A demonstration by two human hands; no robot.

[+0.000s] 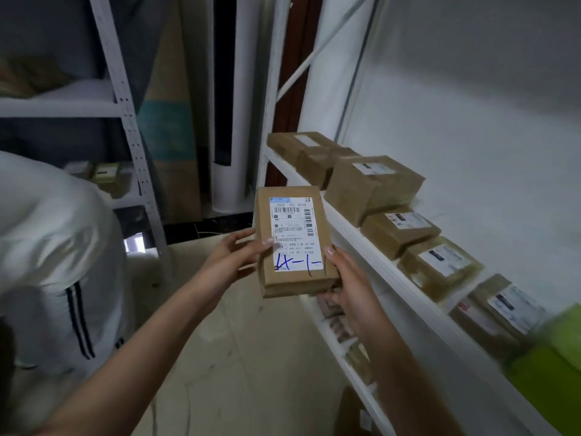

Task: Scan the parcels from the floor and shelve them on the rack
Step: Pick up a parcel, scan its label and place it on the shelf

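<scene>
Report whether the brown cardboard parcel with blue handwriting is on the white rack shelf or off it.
Off: left hand and right hand hold the brown cardboard parcel beside the white rack shelf.

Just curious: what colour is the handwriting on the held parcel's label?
Blue handwriting on a white label; the head view shows it best.

Shelf point(371, 256) packed with boxes point(374, 184); floor aisle point(251, 357) open.

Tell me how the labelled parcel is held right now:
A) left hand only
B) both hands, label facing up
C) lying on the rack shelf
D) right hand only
B: the left hand and right hand each grip a side of the parcel, its label facing up, beside the rack.
</scene>
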